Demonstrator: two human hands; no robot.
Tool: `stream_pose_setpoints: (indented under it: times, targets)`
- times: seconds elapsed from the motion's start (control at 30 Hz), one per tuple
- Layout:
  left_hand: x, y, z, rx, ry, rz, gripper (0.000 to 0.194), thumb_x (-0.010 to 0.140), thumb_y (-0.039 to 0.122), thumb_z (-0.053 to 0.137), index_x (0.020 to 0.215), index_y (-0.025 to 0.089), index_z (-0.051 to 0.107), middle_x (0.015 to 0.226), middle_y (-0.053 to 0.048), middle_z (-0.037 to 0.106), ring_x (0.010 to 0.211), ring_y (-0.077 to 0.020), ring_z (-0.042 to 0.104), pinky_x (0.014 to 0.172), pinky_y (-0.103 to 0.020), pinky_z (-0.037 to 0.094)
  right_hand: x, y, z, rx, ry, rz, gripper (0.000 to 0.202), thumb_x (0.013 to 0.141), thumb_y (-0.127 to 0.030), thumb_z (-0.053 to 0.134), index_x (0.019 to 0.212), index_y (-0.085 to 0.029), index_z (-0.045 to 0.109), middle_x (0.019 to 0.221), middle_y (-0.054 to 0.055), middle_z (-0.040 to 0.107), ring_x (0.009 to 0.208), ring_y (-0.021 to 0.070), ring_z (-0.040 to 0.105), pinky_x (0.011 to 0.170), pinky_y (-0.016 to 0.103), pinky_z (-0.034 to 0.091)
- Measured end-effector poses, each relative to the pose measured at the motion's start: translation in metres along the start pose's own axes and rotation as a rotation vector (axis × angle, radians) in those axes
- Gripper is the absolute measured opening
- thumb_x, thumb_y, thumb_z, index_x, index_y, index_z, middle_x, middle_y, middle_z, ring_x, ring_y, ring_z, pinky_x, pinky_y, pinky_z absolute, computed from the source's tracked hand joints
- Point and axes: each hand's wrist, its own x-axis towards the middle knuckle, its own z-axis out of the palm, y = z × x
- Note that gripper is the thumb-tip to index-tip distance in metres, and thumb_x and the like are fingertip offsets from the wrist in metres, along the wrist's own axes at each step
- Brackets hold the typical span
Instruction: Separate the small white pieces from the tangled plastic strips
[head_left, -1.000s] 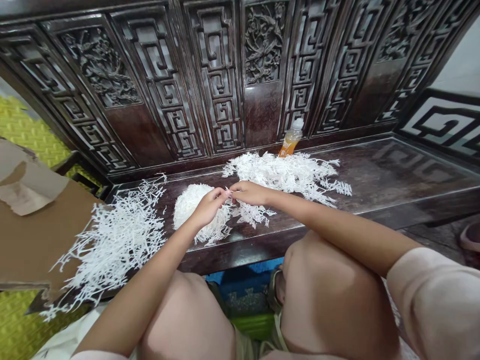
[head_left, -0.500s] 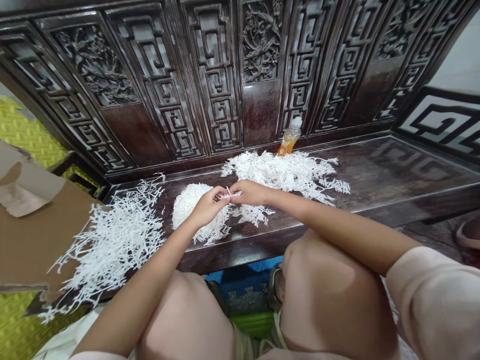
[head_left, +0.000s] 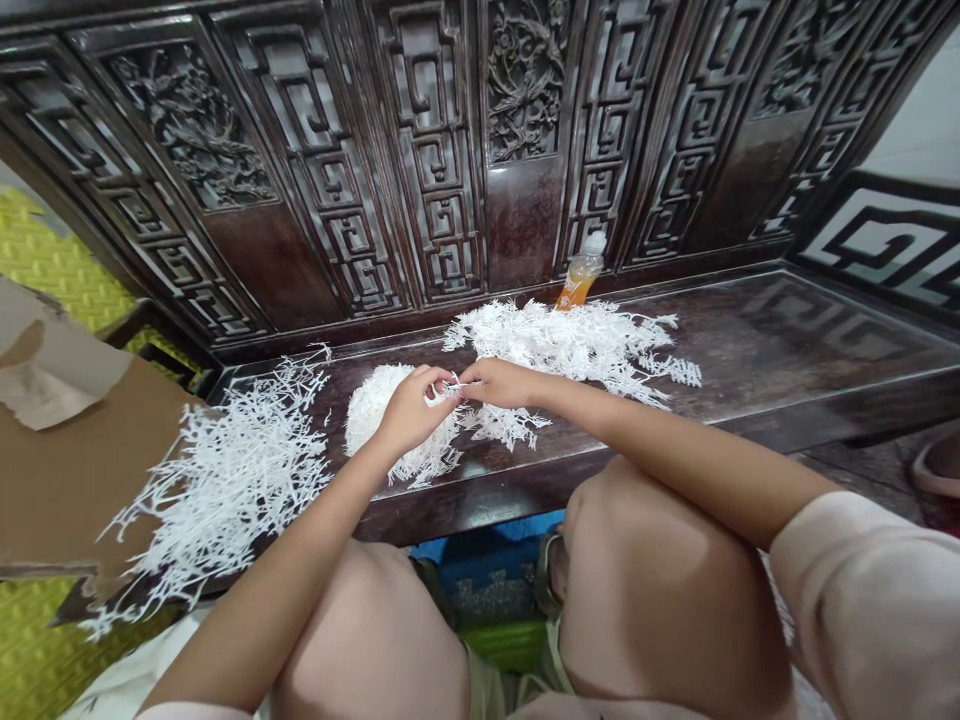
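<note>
My left hand [head_left: 415, 408] and my right hand [head_left: 498, 383] meet fingertip to fingertip over the bench. Both are closed on a small white branched plastic piece [head_left: 454, 385], mostly hidden by the fingers. Below and behind my left hand lies a rounded heap of small white pieces [head_left: 367, 405]. Just beyond my right hand spreads a pile of flat, feathery white branched pieces [head_left: 562, 340], with a smaller clump [head_left: 511, 428] nearer me. To the left, a loose tangle of long, thin white branched stems [head_left: 232, 480] reaches the bench's end.
The dark wooden bench [head_left: 742, 340] has a carved openwork back [head_left: 525, 220]. An orange drink bottle [head_left: 579, 275] with a white cap stands behind the feathery pile. Brown cardboard [head_left: 82, 460] lies at the left, over yellow textured matting [head_left: 67, 260]. My knees are against the bench front.
My left fingers have shifted slightly and the white piece shows a little less between the fingertips. The piles and the bottle stay where they were.
</note>
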Motion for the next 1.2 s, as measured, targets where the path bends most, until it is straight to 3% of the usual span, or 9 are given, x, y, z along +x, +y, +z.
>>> stream_pose_setpoints:
  times: [0.13, 0.27, 0.47, 0.6, 0.8, 1.2]
  targets:
    - [0.001, 0.001, -0.002, 0.027, 0.015, 0.031, 0.018, 0.068, 0.030, 0.053, 0.081, 0.019, 0.058, 0.073, -0.001, 0.049, 0.070, -0.0130, 0.048, 0.064, -0.025, 0.038, 0.000, -0.003, -0.002, 0.098, -0.044, 0.013, 0.025, 0.073, -0.024, 0.042, 0.070, -0.012, 0.064, 0.065, 0.002, 0.058, 0.059, 0.0091, 0.045, 0.058, 0.021, 0.032]
    - [0.001, 0.002, -0.003, 0.030, 0.000, 0.043, 0.017, 0.066, 0.027, 0.053, 0.080, 0.019, 0.058, 0.075, -0.001, 0.052, 0.072, -0.0135, 0.049, 0.065, -0.026, 0.039, -0.001, -0.004, -0.002, 0.154, -0.073, 0.032, 0.026, 0.074, -0.025, 0.043, 0.070, -0.012, 0.065, 0.070, 0.003, 0.061, 0.061, 0.0099, 0.048, 0.060, 0.022, 0.034]
    - [-0.001, 0.006, -0.002, -0.118, -0.019, -0.060, 0.021, 0.068, 0.027, 0.051, 0.085, 0.017, 0.060, 0.087, -0.004, 0.062, 0.081, -0.0157, 0.054, 0.074, -0.028, 0.040, 0.000, 0.000, -0.003, 0.198, -0.050, 0.025, 0.024, 0.072, -0.027, 0.046, 0.071, -0.014, 0.065, 0.068, 0.002, 0.061, 0.057, 0.0086, 0.046, 0.056, 0.022, 0.033]
    - [-0.001, 0.007, 0.001, -0.232, -0.020, -0.130, 0.022, 0.067, 0.029, 0.052, 0.082, 0.015, 0.060, 0.084, -0.004, 0.063, 0.076, -0.0147, 0.056, 0.072, -0.027, 0.042, -0.001, 0.000, -0.004, 0.205, -0.035, 0.039, 0.024, 0.071, -0.029, 0.046, 0.069, -0.014, 0.066, 0.058, 0.000, 0.056, 0.051, 0.0072, 0.042, 0.053, 0.021, 0.032]
    - [0.000, 0.006, 0.007, -0.291, 0.072, -0.152, 0.016, 0.064, 0.025, 0.054, 0.078, 0.016, 0.055, 0.077, -0.002, 0.060, 0.066, -0.0117, 0.052, 0.063, -0.025, 0.042, 0.000, -0.001, -0.003, 0.197, 0.023, 0.034, 0.025, 0.070, -0.027, 0.043, 0.065, -0.014, 0.064, 0.055, -0.001, 0.054, 0.049, 0.0062, 0.040, 0.052, 0.020, 0.030]
    - [0.003, 0.013, 0.013, -0.302, 0.181, -0.171, 0.011, 0.060, 0.018, 0.051, 0.072, 0.017, 0.050, 0.070, 0.002, 0.055, 0.061, -0.0092, 0.049, 0.059, -0.021, 0.038, 0.002, -0.010, 0.000, 0.161, 0.111, 0.090, 0.027, 0.070, -0.028, 0.041, 0.056, -0.012, 0.057, 0.051, -0.001, 0.050, 0.048, 0.0058, 0.039, 0.050, 0.020, 0.028]
